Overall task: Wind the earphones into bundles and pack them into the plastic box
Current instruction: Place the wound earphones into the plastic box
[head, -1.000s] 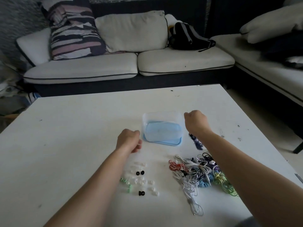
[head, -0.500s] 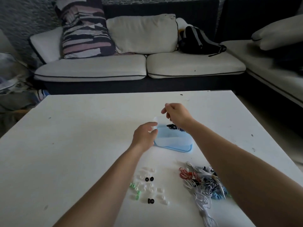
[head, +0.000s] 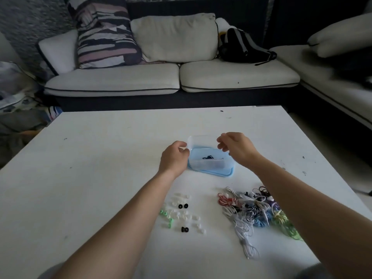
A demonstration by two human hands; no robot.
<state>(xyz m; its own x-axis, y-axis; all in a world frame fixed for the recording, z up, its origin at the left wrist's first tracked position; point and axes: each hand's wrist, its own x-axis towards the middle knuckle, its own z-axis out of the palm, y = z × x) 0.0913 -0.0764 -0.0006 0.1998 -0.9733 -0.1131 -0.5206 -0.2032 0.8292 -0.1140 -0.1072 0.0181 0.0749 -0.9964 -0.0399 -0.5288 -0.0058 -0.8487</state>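
Box (head: 209, 165) now holds one dark bundle (head: 208, 157), absent a second ago. Right hand (head: 235, 147) hovers above it, released and empty; left hand (head: 174, 156) apparently pinches its left rim. Earphones (head: 259, 210) on worktop (head: 120, 158) remain unwound: packing barely begun.

No text, label, brand, number or sign can be read. The clear rectangular plastic box (head: 209, 165), the pile of multicoloured tangled earphones (head: 255, 210), the white flat table top (head: 100, 158) and the striped fabric cushion (head: 104, 37) carry no readable marking.
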